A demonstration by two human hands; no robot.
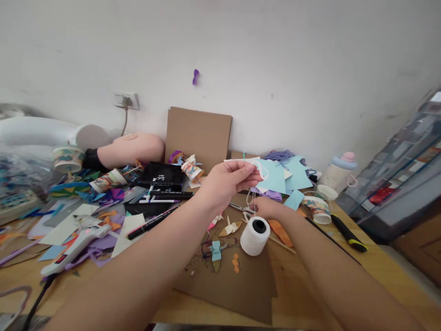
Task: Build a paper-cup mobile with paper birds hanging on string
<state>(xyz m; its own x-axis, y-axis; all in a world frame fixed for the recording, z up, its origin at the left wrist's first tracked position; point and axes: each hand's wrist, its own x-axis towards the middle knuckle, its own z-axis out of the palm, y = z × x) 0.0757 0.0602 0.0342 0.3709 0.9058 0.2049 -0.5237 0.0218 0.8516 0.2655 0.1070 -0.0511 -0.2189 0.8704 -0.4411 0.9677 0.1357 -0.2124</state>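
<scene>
My left hand (231,180) is raised above the middle of the table. Its thumb and fingers pinch a white string (263,171), which curls in a loop past the fingertips. Lower and to the right, my right hand (270,209) has its fingers curled at the handles of a pair of scissors (238,207); the fingertips are partly hidden. A white spool of thread (255,236) stands just below that hand, a strand rising from it. Folded paper pieces lie nearby: a cream one (230,227), a light blue one (216,250) and an orange strip (235,263).
Cardboard (241,294) covers the table's middle front. At left lie a glue gun (77,246), black markers (151,223) and paper scraps. Blue paper sheets (272,174), a paper cup (319,210), a bottle (339,172) and a utility knife (349,233) are at right.
</scene>
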